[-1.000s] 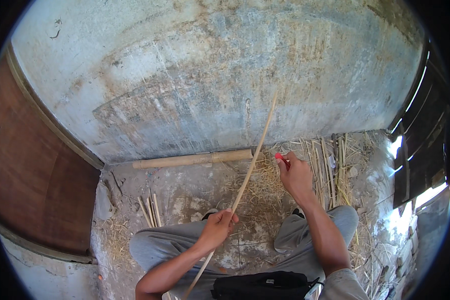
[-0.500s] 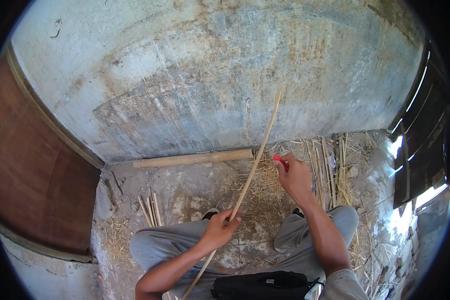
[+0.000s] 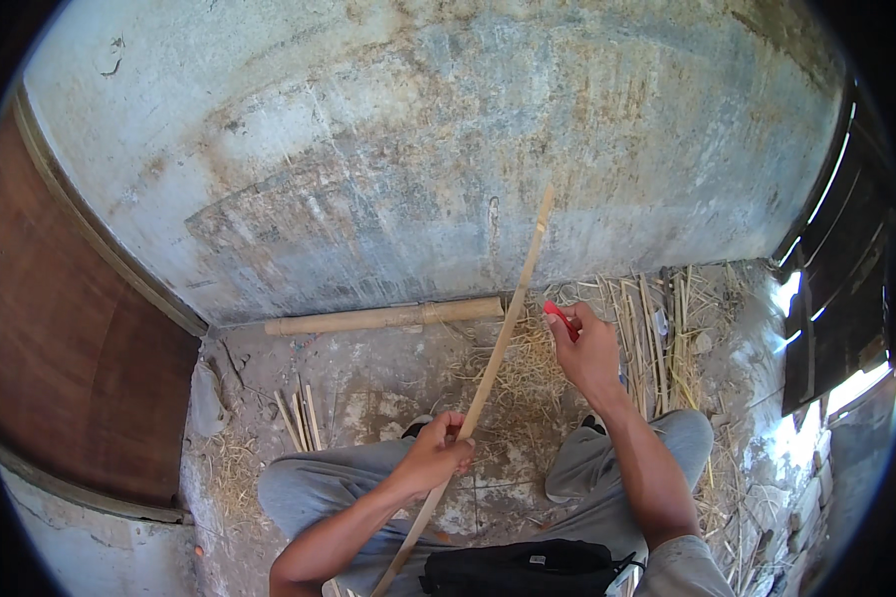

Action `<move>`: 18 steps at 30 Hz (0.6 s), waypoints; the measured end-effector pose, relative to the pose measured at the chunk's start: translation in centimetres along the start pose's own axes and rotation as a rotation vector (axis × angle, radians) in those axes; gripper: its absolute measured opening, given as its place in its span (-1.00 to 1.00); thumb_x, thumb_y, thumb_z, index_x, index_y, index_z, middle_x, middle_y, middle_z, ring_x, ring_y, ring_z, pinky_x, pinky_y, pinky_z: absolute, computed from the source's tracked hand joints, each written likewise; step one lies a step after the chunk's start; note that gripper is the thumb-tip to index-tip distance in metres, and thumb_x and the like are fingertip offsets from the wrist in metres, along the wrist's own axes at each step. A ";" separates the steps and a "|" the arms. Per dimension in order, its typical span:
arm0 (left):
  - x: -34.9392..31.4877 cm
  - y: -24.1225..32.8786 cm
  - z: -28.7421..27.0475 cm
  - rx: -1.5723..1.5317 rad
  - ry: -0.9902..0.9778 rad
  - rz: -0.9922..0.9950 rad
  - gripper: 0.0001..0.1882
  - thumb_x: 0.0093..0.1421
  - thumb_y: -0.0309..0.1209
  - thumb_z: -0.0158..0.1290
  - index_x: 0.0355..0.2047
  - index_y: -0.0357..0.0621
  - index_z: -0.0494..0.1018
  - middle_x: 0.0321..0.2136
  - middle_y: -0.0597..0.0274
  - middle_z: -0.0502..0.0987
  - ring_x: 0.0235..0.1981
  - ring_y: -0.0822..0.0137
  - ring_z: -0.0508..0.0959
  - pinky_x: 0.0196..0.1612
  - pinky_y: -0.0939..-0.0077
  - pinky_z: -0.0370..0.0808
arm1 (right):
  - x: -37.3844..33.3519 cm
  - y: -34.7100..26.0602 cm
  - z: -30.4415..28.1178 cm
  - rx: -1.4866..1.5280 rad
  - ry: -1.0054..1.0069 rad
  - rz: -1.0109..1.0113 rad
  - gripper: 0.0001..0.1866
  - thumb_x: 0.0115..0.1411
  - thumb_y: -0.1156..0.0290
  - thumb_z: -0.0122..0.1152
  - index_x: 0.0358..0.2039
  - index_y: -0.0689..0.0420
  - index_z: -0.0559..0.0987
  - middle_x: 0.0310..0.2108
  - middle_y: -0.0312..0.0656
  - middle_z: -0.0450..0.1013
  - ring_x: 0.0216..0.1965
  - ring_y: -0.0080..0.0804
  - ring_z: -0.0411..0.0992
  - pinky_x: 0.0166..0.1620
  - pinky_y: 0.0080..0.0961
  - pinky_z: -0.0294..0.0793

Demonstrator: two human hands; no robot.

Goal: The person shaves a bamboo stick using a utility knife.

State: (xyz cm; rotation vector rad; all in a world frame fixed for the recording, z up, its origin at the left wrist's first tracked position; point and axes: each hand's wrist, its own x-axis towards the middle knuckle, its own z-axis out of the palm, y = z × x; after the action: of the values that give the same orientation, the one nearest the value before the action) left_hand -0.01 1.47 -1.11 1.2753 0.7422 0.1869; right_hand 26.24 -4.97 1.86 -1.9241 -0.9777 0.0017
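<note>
A long, thin bamboo strip point(image 3: 499, 358) slants up from my lap, its tip in front of the stained wall. My left hand point(image 3: 436, 455) is closed around its lower part, above my left leg. The strip's broad pale face shows, with a node mark near the top. Farther right, my right hand point(image 3: 584, 348) is closed on a small red tool point(image 3: 560, 318), apart from the strip. Fingers cover most of that tool, so its kind cannot be made out.
A bamboo pole point(image 3: 383, 316) lies along the wall's foot. Shavings point(image 3: 528, 368) litter the floor ahead. Several split strips point(image 3: 650, 343) lie beyond my right knee, and shorter sticks point(image 3: 304, 418) stand by my left knee. A black pouch point(image 3: 518, 569) rests at my waist.
The bamboo strip has rolled in my left hand, from its narrow edge to its broad face. Its tip has shifted slightly left. My right hand has hardly moved.
</note>
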 end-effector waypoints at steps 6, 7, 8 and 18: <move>-0.6 1.9 0.2 -0.044 -0.013 -0.084 -0.67 0.28 -0.53 0.05 0.03 -0.36 0.34 -0.26 0.19 0.42 -0.48 0.47 0.53 -0.43 0.55 0.54 | -0.1 0.7 0.8 0.204 -0.044 0.085 -0.76 0.21 0.29 0.30 -0.26 0.22 0.62 -0.61 -0.14 0.53 -0.59 -0.43 0.49 -0.46 -0.46 0.45; -0.7 2.1 0.4 -0.064 0.018 -0.116 -0.67 0.30 -0.50 0.05 0.04 -0.36 0.36 -0.26 0.20 0.42 -0.49 0.47 0.54 -0.44 0.54 0.56 | -0.2 0.5 0.8 0.203 -0.044 0.086 -0.76 0.21 0.29 0.30 -0.26 0.22 0.62 -0.61 -0.14 0.53 -0.59 -0.43 0.49 -0.46 -0.46 0.45; -0.8 2.2 0.5 -0.065 0.017 -0.116 -0.67 0.30 -0.50 0.05 0.04 -0.36 0.36 -0.26 0.20 0.42 -0.49 0.47 0.54 -0.44 0.54 0.56 | -0.3 0.1 0.7 0.214 -0.085 0.084 -0.76 0.21 0.29 0.31 -0.25 0.22 0.62 -0.60 -0.16 0.52 -0.58 -0.47 0.47 -0.45 -0.48 0.45; 0.1 1.7 -0.7 -0.351 0.060 -0.156 -0.72 0.40 -0.34 -0.03 -0.02 -0.29 0.41 -0.47 0.27 0.43 -0.63 0.45 0.43 -0.62 0.53 0.41 | -1.0 -0.2 0.9 0.302 -0.381 0.108 -0.74 0.20 0.26 0.34 -0.24 0.20 0.64 -0.54 -0.16 0.55 -0.51 -0.51 0.50 -0.40 -0.50 0.47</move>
State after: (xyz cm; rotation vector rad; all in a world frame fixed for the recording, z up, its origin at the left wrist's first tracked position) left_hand 0.10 2.65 0.29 0.8781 0.8166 0.2179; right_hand 25.08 -4.88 1.16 -1.7227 -1.0492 0.5656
